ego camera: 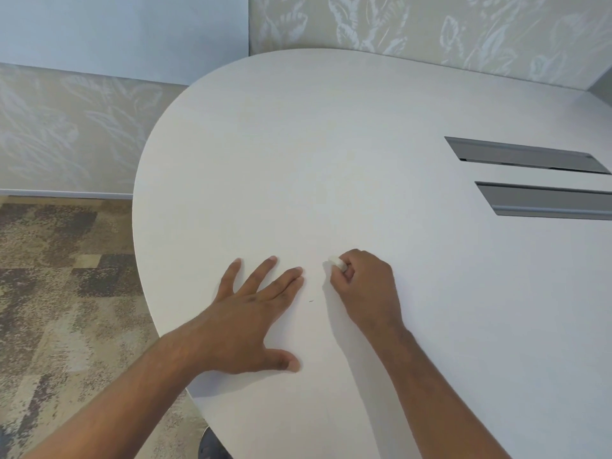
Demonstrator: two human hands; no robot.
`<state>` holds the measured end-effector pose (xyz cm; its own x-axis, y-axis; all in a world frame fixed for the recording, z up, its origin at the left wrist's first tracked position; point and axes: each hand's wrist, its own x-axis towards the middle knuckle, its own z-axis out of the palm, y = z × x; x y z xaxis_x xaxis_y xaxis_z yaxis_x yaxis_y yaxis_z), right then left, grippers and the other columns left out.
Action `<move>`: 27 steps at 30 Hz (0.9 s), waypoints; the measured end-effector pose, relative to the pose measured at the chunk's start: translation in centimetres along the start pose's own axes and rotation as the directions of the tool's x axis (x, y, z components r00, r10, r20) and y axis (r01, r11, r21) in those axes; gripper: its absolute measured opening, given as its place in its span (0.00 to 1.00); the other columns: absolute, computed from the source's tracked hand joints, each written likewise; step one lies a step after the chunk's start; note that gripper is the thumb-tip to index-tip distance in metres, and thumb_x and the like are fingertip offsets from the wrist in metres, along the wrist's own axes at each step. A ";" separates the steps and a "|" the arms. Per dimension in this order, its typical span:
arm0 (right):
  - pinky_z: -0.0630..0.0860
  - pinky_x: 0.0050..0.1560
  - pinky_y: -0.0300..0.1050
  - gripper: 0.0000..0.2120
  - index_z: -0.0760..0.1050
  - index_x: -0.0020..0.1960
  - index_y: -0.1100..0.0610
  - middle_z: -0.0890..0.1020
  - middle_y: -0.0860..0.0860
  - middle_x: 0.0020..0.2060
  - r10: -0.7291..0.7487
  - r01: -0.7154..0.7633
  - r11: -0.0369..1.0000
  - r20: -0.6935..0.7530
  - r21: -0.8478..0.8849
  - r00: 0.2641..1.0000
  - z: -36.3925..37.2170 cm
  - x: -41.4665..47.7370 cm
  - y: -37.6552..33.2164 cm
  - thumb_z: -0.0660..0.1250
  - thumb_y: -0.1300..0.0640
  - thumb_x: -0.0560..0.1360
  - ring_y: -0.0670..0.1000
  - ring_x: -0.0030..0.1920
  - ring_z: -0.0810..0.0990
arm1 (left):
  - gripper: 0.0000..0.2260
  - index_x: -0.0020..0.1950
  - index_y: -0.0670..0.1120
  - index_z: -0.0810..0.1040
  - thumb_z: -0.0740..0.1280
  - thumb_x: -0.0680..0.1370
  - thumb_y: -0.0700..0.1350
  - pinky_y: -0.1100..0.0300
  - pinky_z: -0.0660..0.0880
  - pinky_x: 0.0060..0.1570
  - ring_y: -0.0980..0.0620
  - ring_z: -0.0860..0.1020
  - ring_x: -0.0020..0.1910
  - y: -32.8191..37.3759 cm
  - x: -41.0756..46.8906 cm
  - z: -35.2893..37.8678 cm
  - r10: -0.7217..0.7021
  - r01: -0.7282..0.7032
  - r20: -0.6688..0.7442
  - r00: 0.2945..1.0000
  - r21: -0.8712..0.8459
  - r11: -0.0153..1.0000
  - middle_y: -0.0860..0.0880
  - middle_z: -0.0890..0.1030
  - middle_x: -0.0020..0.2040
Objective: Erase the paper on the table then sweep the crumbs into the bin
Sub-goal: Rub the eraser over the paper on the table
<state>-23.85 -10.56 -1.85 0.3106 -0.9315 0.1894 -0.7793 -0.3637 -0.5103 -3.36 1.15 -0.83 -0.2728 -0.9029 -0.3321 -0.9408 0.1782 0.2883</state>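
Pale wallpaper [430,24] with a faint leaf pattern runs behind the scene, with a plain bluish-white panel [116,31] at the upper left, and a mottled brown and beige carpet [49,276] covers the floor on the left. A large white tabletop [298,144] with a rounded end fills most of the view, and its curved edge falls away toward the carpet. Two long grey slots are set into it well to the right, the far slot [526,155] and the near slot [546,200] lying side by side with a white strip between them. A dark rounded shape [212,445] shows below the near edge of the tabletop; what it is cannot be told. The paper [314,326] lies near the near left part of the tabletop under and between the hands; it is white on white, so its edges can hardly be made out. The left hand [255,313] lies flat on it, palm down, fingers straight and spread, thumb stretched out toward the person. The right hand [364,286] sits just beside it, apart from it, with fingers curled and knuckles up, pinching a small white eraser [337,262] at its fingertips; the eraser's lower end is down at the surface. A tiny dark speck [311,301] lies between the two hands; whether it is a pencil mark or a crumb cannot be told.
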 end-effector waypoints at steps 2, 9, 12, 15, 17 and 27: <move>0.75 0.39 0.51 0.12 0.76 0.38 0.55 0.75 0.47 0.29 0.081 -0.082 0.997 -0.042 -0.003 0.996 -0.5 1.0 1.1 0.70 0.52 0.78 0.52 0.34 0.75 | 0.54 0.84 0.55 0.30 0.57 0.73 0.81 0.35 0.29 0.78 0.55 0.21 0.78 0.0 0.0 0.0 0.000 0.000 0.001 1.000 0.000 1.000 0.64 0.26 0.81; 0.74 0.40 0.49 0.10 0.76 0.39 0.55 0.77 0.48 0.31 -0.033 0.031 0.999 0.028 0.042 0.999 0.0 0.1 0.1 0.70 0.53 0.78 0.51 0.35 0.75 | 0.55 0.84 0.55 0.30 0.57 0.73 0.81 0.35 0.29 0.78 0.55 0.21 0.78 0.0 0.0 0.0 -0.003 0.003 0.000 1.000 -0.005 1.000 0.64 0.27 0.81; 0.74 0.38 0.50 0.12 0.76 0.38 0.55 0.75 0.48 0.29 0.037 -0.037 0.999 -0.018 0.020 0.999 -0.3 1.3 1.1 0.71 0.52 0.78 0.51 0.34 0.74 | 0.55 0.84 0.55 0.30 0.57 0.73 0.81 0.35 0.29 0.78 0.55 0.21 0.78 0.1 0.0 0.0 0.000 0.000 0.005 1.000 -0.005 1.000 0.64 0.27 0.81; 0.73 0.39 0.49 0.11 0.76 0.39 0.55 0.75 0.47 0.30 0.045 -0.045 0.999 -0.022 0.009 0.999 -0.8 1.5 0.8 0.71 0.52 0.78 0.51 0.34 0.74 | 0.55 0.84 0.55 0.30 0.57 0.73 0.81 0.35 0.29 0.78 0.55 0.21 0.78 0.1 0.0 0.0 0.000 0.000 0.002 1.000 -0.008 1.000 0.64 0.27 0.81; 0.74 0.42 0.50 0.09 0.77 0.40 0.55 0.76 0.47 0.31 -0.031 0.029 0.999 0.046 0.034 0.998 -0.7 0.5 -0.6 0.70 0.53 0.77 0.51 0.36 0.75 | 0.55 0.84 0.54 0.29 0.57 0.73 0.81 0.35 0.29 0.78 0.55 0.20 0.78 0.1 0.0 0.0 -0.004 0.004 0.001 1.000 -0.003 1.000 0.63 0.27 0.82; 0.75 0.40 0.53 0.10 0.74 0.39 0.55 0.73 0.48 0.32 -0.144 0.146 0.989 0.154 -0.002 0.977 -0.3 -0.5 -1.8 0.68 0.54 0.78 0.53 0.35 0.74 | 0.55 0.84 0.54 0.29 0.57 0.74 0.80 0.35 0.28 0.78 0.55 0.19 0.77 -0.1 0.3 0.2 0.005 -0.005 0.013 1.000 0.007 1.000 0.62 0.26 0.81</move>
<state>-22.76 -9.48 -0.75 0.4999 -0.8564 0.1293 -0.7264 -0.4959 -0.4758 -3.39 0.93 -1.13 -0.2797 -0.8969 -0.3425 -0.9408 0.1850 0.2839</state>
